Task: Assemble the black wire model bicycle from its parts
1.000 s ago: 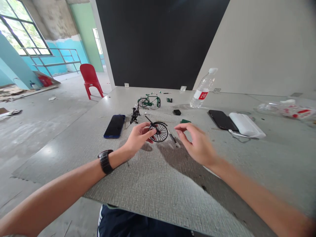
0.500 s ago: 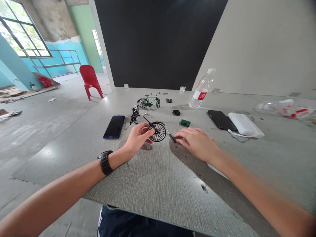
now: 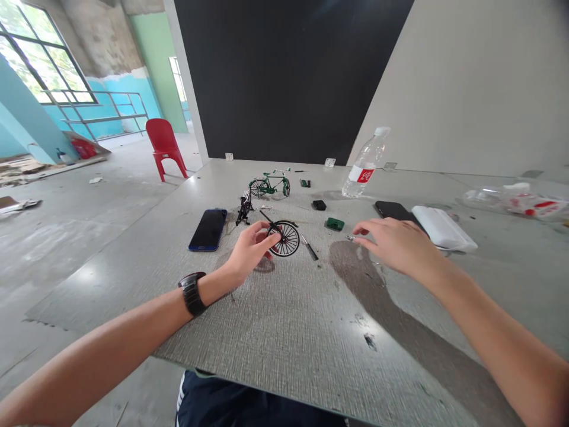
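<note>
My left hand (image 3: 254,248) is closed on a model bicycle wheel (image 3: 288,238), which has a black mudguard and a thin black rod on it. The wheel stands upright just above the tabletop. Over to the right, my right hand (image 3: 387,238) hovers low with thumb and fingers apart. Close to its fingertips lie tiny silvery parts (image 3: 349,238). A small screwdriver (image 3: 311,248) with a dark handle rests between the hands. Beyond the left hand stand a black model bicycle part (image 3: 244,207) and a green model bicycle (image 3: 269,184).
A green piece (image 3: 335,224) and a black piece (image 3: 319,205) lie mid-table. A blue-edged phone (image 3: 208,230) is on the left; a dark phone (image 3: 393,210) and white case (image 3: 443,228) are on the right. A water bottle (image 3: 365,165) stands behind, near the panel.
My right hand has moved right, away from the screwdriver, to the tiny silvery parts. My left hand keeps hold of the wheel in about the same place.
</note>
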Demonstrator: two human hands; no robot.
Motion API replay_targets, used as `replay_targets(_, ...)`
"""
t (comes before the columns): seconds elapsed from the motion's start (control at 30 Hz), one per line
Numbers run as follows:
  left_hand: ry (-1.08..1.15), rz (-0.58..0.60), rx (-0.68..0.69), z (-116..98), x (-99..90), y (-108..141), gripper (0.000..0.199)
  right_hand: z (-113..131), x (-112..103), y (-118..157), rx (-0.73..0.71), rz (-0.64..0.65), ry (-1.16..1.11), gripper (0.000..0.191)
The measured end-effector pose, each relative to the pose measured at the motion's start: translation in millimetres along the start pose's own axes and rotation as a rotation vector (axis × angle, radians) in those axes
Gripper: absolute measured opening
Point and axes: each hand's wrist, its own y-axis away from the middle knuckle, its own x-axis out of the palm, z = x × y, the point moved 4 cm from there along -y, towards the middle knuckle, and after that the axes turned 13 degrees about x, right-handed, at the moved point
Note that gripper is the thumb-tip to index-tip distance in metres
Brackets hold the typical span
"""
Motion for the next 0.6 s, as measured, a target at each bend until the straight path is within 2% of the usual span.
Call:
replay_targets(0.1,-0.027,0.000,0.002,1.2,-1.0,0.3,0.031,1.2,-2.2,-1.0,0.037,0.020,-0.009,0.028)
replay_targets(0.2,-0.044,0.003,0.008,4.5,-2.3,0.3,0.030,16.2,-3.7,-3.1,0.042,0.008,-0.074,0.024)
replay_targets(0.3,-0.055,-0.010,0.013,7.3,-3.5,-0.4,0.028,33.8,-4.0,-16.9,0.008,-0.012,-0.138,0.023)
replay_targets(0.43,-0.032,-0.024,0.006,8.3,-3.5,-2.3,0.024,54.2,4.3,-61.4,-0.012,0.037,-0.112,0.022)
replay_targets(0.5,-0.020,-0.028,0.008,8.3,-3.4,-3.4,0.024,62.0,15.7,-89.2,0.041,0.123,-0.003,0.022)
replay_targets(0.6,-0.005,-0.036,0.029,7.4,-3.4,-4.6,0.026,73.7,33.7,-123.6,0.068,0.182,0.065,0.022)
